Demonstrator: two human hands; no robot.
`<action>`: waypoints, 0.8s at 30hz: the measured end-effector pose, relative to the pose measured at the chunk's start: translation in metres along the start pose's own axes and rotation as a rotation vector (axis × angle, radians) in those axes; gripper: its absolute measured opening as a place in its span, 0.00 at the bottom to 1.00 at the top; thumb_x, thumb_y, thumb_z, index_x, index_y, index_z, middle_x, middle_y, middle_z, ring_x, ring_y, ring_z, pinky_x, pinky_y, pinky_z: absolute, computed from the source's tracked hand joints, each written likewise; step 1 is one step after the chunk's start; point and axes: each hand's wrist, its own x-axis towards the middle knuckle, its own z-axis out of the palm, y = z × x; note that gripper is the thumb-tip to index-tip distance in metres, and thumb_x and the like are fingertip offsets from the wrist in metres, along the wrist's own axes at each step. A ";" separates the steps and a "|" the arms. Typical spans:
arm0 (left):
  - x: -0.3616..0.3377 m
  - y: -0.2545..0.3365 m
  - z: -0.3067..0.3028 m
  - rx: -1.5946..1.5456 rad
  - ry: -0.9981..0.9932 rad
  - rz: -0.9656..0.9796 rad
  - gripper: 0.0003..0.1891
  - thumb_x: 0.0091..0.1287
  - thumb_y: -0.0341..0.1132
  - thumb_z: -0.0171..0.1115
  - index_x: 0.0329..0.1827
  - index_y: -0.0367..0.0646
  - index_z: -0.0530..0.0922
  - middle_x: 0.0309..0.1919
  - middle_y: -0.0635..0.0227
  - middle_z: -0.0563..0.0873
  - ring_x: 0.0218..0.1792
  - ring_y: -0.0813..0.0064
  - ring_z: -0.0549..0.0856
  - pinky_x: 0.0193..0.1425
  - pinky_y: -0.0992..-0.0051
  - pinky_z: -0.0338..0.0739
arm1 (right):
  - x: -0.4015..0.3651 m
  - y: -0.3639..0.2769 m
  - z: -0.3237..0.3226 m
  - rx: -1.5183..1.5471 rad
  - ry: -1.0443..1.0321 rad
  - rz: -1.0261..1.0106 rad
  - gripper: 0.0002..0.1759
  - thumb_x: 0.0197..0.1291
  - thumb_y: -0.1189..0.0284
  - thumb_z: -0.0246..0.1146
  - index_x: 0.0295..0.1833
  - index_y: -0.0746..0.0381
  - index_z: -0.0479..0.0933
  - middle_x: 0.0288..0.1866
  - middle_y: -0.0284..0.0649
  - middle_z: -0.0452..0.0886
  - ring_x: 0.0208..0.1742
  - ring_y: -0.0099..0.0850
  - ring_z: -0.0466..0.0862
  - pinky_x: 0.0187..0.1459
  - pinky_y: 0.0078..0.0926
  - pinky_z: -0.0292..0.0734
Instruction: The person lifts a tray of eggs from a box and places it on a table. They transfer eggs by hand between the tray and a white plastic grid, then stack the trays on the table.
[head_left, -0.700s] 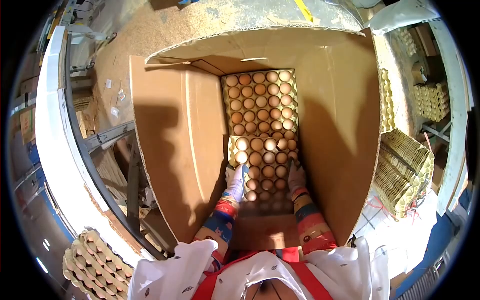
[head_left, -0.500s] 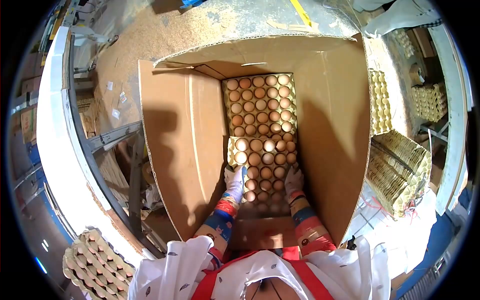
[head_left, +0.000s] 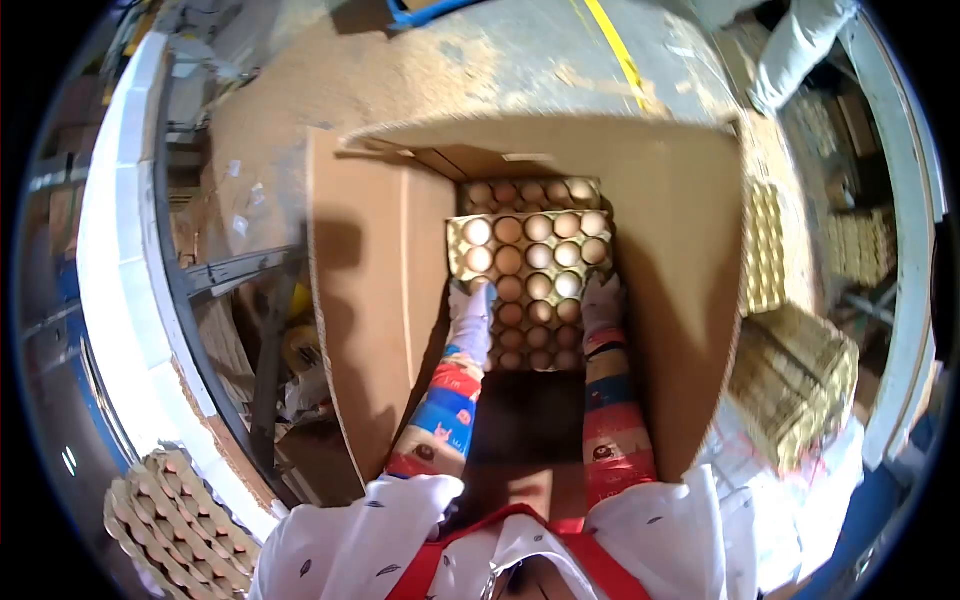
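Inside a large open cardboard box (head_left: 675, 250), a tray of brown eggs (head_left: 524, 272) is held between both my hands. My left hand (head_left: 471, 310), in a pale glove, grips the tray's left side. Gloved as well, my right hand (head_left: 602, 305) grips the right side; the fingertips of both hands are partly hidden. Behind this tray shows the far row of another egg tray (head_left: 530, 193), mostly covered by the held one. Below the near edge of the held tray the box interior is dark.
Stacked empty egg trays (head_left: 790, 375) stand right of the box, with another tray stack (head_left: 180, 520) at lower left. A metal frame (head_left: 235, 270) runs along the left. A person's leg (head_left: 800, 55) shows at upper right, and a blue crate (head_left: 430, 12) at the top.
The held egg tray and both hands have moved forward, away from me, covering most of the far tray. My arms are stretched further out, and the camera view has shifted.
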 end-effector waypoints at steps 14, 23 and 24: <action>0.044 0.048 -0.012 0.134 -0.216 0.026 0.23 0.68 0.57 0.56 0.56 0.52 0.76 0.38 0.72 0.80 0.35 0.72 0.77 0.43 0.67 0.74 | 0.098 -0.107 0.060 -0.124 -0.179 -0.252 0.30 0.67 0.55 0.54 0.62 0.69 0.69 0.58 0.57 0.76 0.59 0.51 0.76 0.61 0.44 0.71; 0.004 0.044 -0.028 0.043 -0.295 0.027 0.24 0.69 0.56 0.56 0.59 0.50 0.75 0.40 0.68 0.82 0.37 0.71 0.80 0.45 0.66 0.77 | 0.091 -0.092 0.046 0.025 -0.227 -0.277 0.30 0.68 0.54 0.53 0.64 0.67 0.68 0.59 0.54 0.75 0.59 0.49 0.76 0.61 0.43 0.72; -0.001 0.045 -0.029 0.040 -0.307 0.032 0.24 0.69 0.56 0.56 0.59 0.50 0.75 0.40 0.68 0.82 0.37 0.71 0.80 0.45 0.66 0.77 | 0.087 -0.090 0.041 0.055 -0.236 -0.277 0.30 0.68 0.54 0.53 0.64 0.67 0.68 0.59 0.54 0.75 0.59 0.49 0.76 0.61 0.43 0.72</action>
